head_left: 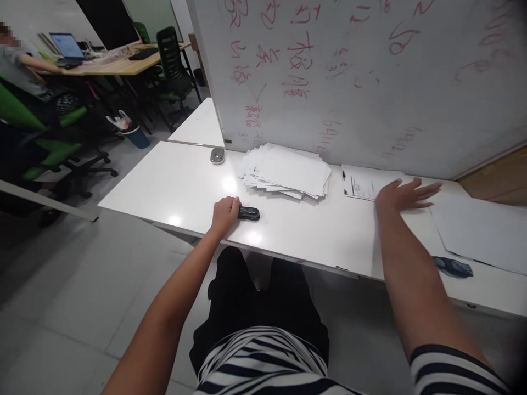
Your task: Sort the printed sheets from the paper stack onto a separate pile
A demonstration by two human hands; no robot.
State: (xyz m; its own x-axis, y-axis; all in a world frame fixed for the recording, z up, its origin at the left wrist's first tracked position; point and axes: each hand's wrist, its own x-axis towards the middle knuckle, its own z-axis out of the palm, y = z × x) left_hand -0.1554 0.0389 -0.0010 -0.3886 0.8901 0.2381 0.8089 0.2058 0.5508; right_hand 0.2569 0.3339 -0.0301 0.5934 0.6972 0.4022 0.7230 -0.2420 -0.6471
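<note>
Near the front edge of the white table (pixel 296 230), my left hand (pixel 225 213) is closed around one end of a black stapler (pixel 249 213). My right hand (pixel 405 195) is open, its fingers spread to the right. It lies over the right part of some printed sheets (pixel 362 182) by the whiteboard, and whether it presses on them I cannot tell. Between the two hands, further back, sits a loose, fanned stack of white paper (pixel 288 169).
A whiteboard (pixel 354 71) with red writing stands along the table's back. Large white sheets (pixel 486 230) and a dark blue item (pixel 453 267) lie at the right. A small grey device (pixel 217 156) is at the back left. Beyond, a person (pixel 24 68) sits at a desk.
</note>
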